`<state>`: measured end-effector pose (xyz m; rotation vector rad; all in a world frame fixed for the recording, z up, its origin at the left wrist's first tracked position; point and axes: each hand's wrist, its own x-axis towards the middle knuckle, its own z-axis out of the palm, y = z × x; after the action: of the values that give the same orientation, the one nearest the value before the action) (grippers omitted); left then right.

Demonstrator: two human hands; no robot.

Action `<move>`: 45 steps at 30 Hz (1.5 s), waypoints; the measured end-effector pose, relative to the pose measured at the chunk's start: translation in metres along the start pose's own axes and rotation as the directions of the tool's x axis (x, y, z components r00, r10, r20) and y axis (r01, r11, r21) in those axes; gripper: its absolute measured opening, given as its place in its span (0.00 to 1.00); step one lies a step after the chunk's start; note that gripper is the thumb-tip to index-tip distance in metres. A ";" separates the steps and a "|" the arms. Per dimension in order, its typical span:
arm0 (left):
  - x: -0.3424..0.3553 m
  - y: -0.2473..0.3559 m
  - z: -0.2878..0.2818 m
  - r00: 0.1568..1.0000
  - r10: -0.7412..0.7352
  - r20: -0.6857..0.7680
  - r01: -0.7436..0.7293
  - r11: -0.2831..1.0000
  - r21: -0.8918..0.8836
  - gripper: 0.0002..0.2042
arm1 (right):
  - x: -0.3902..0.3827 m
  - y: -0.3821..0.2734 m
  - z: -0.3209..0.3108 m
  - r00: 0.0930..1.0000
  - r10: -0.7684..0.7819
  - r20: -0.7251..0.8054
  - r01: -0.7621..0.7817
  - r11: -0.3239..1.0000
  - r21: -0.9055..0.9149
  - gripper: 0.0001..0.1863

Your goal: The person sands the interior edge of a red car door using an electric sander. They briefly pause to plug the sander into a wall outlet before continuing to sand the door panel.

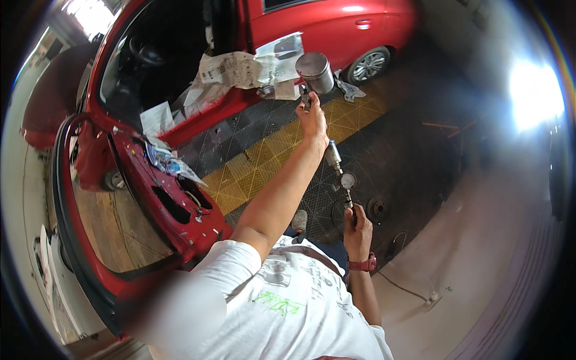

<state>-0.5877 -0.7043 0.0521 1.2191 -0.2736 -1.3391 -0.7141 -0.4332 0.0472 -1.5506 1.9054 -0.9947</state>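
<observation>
My left hand, arm stretched out, is closed round a spray gun whose metal cup sits at the far end, in front of the red car's masked sill. Below that hand hang a silver air fitting and a round pressure gauge. Just under the gauge, my right hand, with a red watch on its wrist, is closed on the hose-end connector. The gun's body and trigger are mostly hidden by my left fingers.
Paper sheets cover the sill of the red car. An open red door stands close on my left. Grey and yellow floor tiles lie ahead. A thin hose runs along the lower right, by a pale wall.
</observation>
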 end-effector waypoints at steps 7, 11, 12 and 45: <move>0.041 0.028 -0.042 0.986 0.036 -0.162 -0.049 0.996 -0.075 0.40 | 0.043 -0.014 0.009 0.980 -0.077 0.184 0.091 0.994 -0.066 0.11; 0.050 0.041 -0.064 0.968 0.043 -0.245 -0.069 0.993 -0.098 0.42 | 0.059 -0.008 0.020 0.964 -0.150 0.219 0.153 0.988 0.005 0.12; 0.048 0.043 -0.069 0.963 0.037 -0.267 -0.067 0.993 -0.102 0.42 | 0.061 -0.006 0.023 0.960 -0.157 0.231 0.159 0.987 0.012 0.12; 0.040 -0.047 0.114 0.920 0.171 -0.352 -0.219 0.971 -0.101 0.33 | 0.206 0.127 -0.103 0.921 -0.221 0.321 0.204 0.975 0.087 0.13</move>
<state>-0.6891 -0.7846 0.0442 1.2477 -0.0504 -0.9380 -0.9184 -0.5976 0.0266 -1.7943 1.4955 -0.8011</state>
